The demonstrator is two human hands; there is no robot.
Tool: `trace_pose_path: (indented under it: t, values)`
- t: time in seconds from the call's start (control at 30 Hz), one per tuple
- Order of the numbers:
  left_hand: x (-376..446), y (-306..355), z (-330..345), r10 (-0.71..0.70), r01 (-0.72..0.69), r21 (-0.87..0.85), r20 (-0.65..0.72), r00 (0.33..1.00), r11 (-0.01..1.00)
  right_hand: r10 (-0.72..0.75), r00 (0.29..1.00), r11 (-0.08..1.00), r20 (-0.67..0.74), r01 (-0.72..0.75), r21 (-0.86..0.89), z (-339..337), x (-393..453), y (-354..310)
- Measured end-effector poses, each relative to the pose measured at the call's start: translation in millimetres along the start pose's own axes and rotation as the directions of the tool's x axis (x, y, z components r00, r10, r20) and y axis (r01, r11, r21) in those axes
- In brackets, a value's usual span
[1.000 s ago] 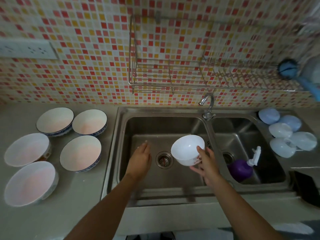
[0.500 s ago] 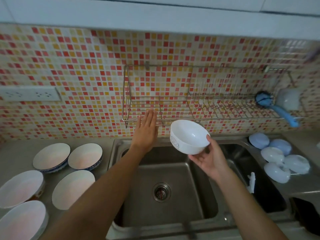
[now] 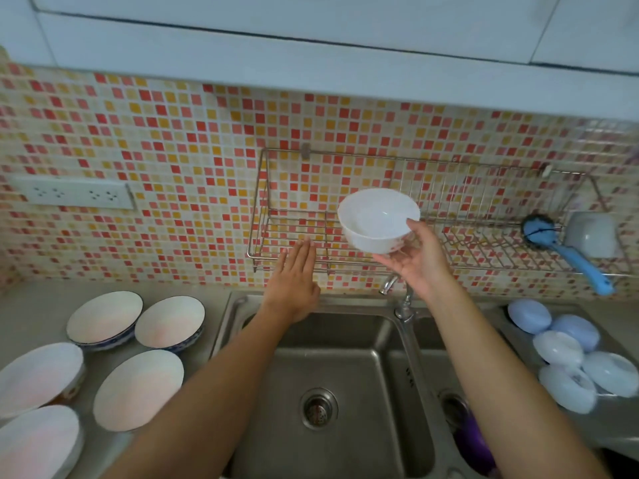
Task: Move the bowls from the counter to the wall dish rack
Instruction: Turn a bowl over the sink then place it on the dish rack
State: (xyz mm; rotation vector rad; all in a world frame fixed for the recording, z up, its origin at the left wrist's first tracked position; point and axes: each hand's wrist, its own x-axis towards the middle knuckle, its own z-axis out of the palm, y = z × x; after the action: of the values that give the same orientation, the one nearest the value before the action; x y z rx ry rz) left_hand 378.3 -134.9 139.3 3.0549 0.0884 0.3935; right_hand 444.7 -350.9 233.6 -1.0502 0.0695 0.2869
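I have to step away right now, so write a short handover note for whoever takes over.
Right hand holds a small white bowl in front of the wall dish rack, not yet set down.
Left hand is open, fingertips at the rack's front edge.
No bowls in the rack yet.
Left to move: five large bowls on the left counter, plus the upturned small bowls on the right.

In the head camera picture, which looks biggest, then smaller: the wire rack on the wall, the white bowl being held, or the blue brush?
1. Wall dish rack, by far the widest.
2. White bowl held by the right hand.
3. Blue brush: longer than the bowl is wide, but thinner, so that ranking is unsure.
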Motion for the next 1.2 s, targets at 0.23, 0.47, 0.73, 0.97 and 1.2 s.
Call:
trace_pose_path:
  t: [0.23,0.47,0.73,0.97,1.2]
  values:
    - [3.8,-1.4,-0.1,-0.007,0.003,0.05,0.08,0.997,0.999,-0.518,0.826,0.397,0.221,0.461,-0.794,11.7,55.0,15.8]
    - [1.0,4.0,-8.4,-0.022,0.017,0.049,0.097,0.995,0.999,-0.36,0.76,-0.146,0.541,0.527,-0.838,4.0,84.5,37.6]
    - [0.4,9.0,-7.9,-0.058,0.053,0.058,0.09,0.994,0.997,-0.31,0.819,-0.075,0.482,0.485,-0.872,7.4,95.0,42.2]
    - [0.2,12.5,-10.2,-0.087,0.081,0.055,0.112,0.99,0.995,-0.249,0.81,-0.147,0.531,0.511,-0.847,2.8,100.7,44.0]
    - [-1.1,17.1,-15.0,-0.112,0.106,0.05,0.128,0.986,0.993,-0.157,0.822,-0.394,0.547,0.456,-0.798,3.8,93.5,49.6]
